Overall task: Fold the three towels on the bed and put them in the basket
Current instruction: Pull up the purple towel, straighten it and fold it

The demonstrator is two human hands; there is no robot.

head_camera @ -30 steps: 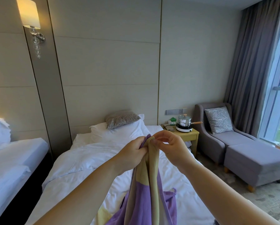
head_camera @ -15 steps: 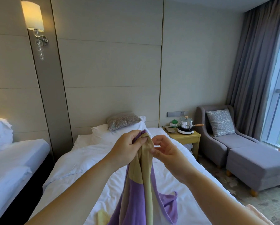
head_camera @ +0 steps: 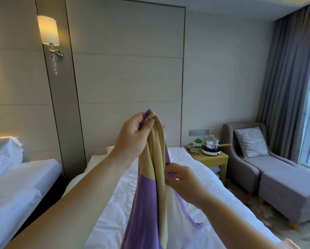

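The left hand (head_camera: 133, 136), raised in the middle of the view, pinches the top corner of a purple and tan towel (head_camera: 148, 198) between thumb and curled fingers. The towel hangs straight down from that pinch in a loose bunched column, so its long axis is vertical. The right hand (head_camera: 184, 184) sits lower and just to the right, with thumb and fingertips closed on the towel's purple edge. It is the nearer hand to the free side of the cloth, so drawing that edge out sideways looks like the move that would open the towel for folding. A thin purple strip trails from under the right hand down to the white bed (head_camera: 215, 178) below. The towel's lower end is cut off by the bottom of the view, so its full length cannot be judged. No basket is in view, and the other two towels cannot be made out; a pale pink shape (head_camera: 291, 246) at the lower right corner is too cropped to identify.
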